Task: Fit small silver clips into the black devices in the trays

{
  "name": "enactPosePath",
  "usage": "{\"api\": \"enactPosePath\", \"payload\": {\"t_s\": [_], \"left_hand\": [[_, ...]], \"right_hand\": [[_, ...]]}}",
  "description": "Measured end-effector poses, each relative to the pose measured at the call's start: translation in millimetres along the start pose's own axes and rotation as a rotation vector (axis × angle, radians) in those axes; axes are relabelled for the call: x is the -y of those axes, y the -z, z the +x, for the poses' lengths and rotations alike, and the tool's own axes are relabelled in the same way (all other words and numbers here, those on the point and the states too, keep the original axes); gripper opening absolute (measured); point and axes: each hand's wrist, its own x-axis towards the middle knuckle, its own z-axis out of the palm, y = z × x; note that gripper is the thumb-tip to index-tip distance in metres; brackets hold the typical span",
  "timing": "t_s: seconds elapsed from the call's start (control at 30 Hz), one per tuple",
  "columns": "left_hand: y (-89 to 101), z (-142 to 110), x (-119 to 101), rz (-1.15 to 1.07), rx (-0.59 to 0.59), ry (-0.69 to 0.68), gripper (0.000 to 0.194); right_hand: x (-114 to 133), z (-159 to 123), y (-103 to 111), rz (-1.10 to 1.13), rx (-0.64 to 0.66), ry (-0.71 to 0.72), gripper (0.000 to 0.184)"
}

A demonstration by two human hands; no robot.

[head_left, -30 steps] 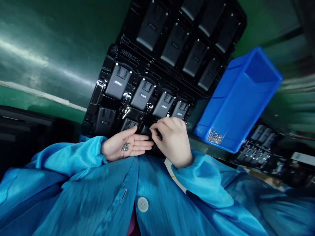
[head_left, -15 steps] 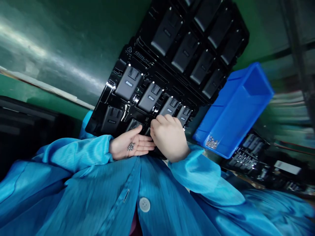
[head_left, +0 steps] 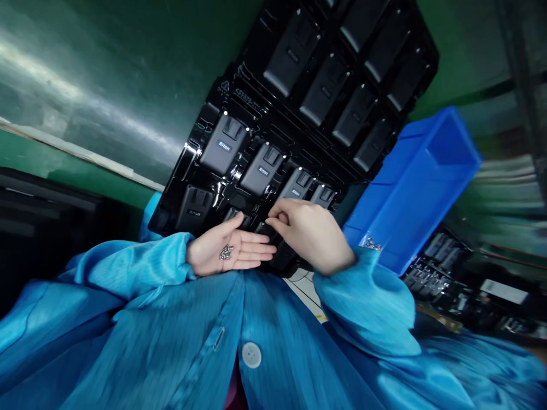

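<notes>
My left hand [head_left: 233, 247] lies palm up and open, fingers stretched out to the right. A little heap of small shiny metal pieces [head_left: 226, 251], perhaps screws or pins, rests in its palm. My right hand [head_left: 314, 233] is closed in a pinch just above and right of the left fingertips; what it pinches is too small to make out. Both hands are at the near edge of a black moulded tray [head_left: 186, 154]. It holds several dark grey rectangular cases [head_left: 223, 152] marked "Riton". My hands partly cover the nearest cases.
Beyond the near tray, another black tray [head_left: 273, 102] carries more dark cases. A blue plastic bin [head_left: 410, 193] stands to the right, with shiny metal pieces [head_left: 371, 244] at its near end. Dark stacked objects [head_left: 51, 210] are at the left. More parts [head_left: 431, 273] lie at the far right.
My view has shifted, so the trays appear farther right. My right hand dipped towards the near cases, its fingertips hidden, then came back right with the pinch visible. My left hand stays open under the metal pieces.
</notes>
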Motion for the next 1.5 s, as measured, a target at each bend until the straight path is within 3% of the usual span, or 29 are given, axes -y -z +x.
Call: {"api": "enactPosePath", "payload": {"t_s": [0.13,0.27,0.4,0.6,0.83,1.2,1.4,1.5], "left_hand": [[2.9,-3.2,-3.1,-0.112,0.141,-0.096,0.090],[-1.8,-4.9,-5.4,-0.183,0.215,-0.192,0.090],[-10.7,-5.9,-6.7,-0.208,0.187,-0.211,0.084],[-17.6,-6.2,-7.8,-0.209,0.144,-0.194,0.085],[-11.3,-2.4,-5.4,-0.185,0.196,-0.203,0.085],[-15.0,-1.1,-7.0,-0.106,0.268,-0.248,0.088],[-23.8,-0.7,-10.9,-0.208,0.098,-0.319,0.076],[-27.2,1.5,-13.6,-0.227,-0.006,-0.368,0.063]], "right_hand": [[5.0,-19.6,-1.5,0.255,-0.271,0.254,0.007],[26.7,-30.7,-11.4,0.336,-0.277,0.423,0.011],[35.4,-29.2,-18.5,0.340,-0.309,0.418,0.012],[28.9,-25.5,-16.7,0.281,-0.291,0.469,0.010],[25.0,-23.0,-14.5,0.249,-0.247,0.513,0.007],[25.8,-22.9,-10.5,0.355,-0.272,0.446,0.009],[31.0,-29.3,-10.7,0.333,-0.378,0.462,0.003],[34.8,-29.4,-16.7,0.281,-0.390,0.471,0.009]]}}
